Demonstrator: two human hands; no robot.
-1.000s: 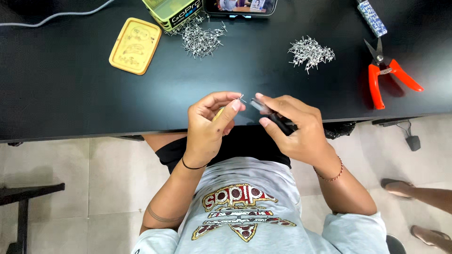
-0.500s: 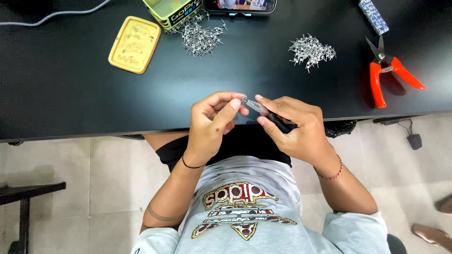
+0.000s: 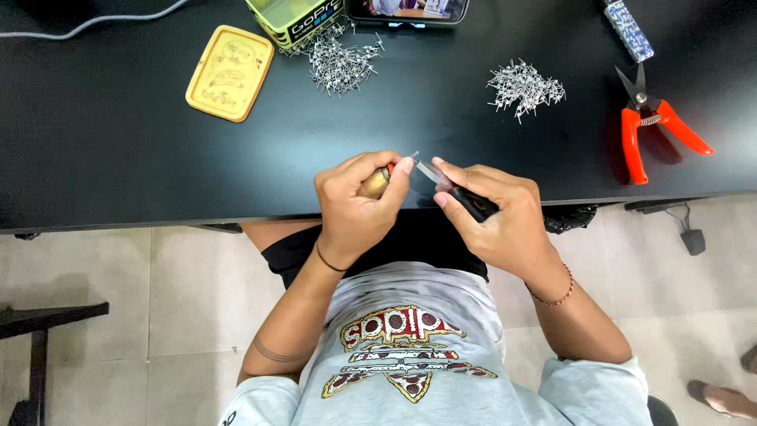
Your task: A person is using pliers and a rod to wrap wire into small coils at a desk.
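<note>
Big black table (image 3: 118, 158) fills the top of the view, and both hands work just off its near edge, over the lap, probably so that anything dropped stays close. Left hand (image 3: 355, 207) is curled almost shut, thumb and forefinger pinching a small brass-coloured piece (image 3: 375, 183) with a thin wire tip poking out toward one o'clock. Right hand (image 3: 497, 217) is closed round a dark-handled tool (image 3: 473, 203), its flat metal blade (image 3: 430, 171) aimed at that piece, the two nearly touching at centre.

Out at two o'clock, the orange-handled snips (image 3: 654, 126) lie well apart, jaws open. At eleven o'clock a flat yellow lid (image 3: 229, 72) with rounded corners, embossed face up. At twelve, an open green-yellow tin (image 3: 296, 20) with a dark printed band, a heap of silvery pins (image 3: 339, 59) spilled beside it within reach. A second pin heap (image 3: 524, 85) at one o'clock, and a blue-white patterned strip (image 3: 628, 30) beyond.
</note>
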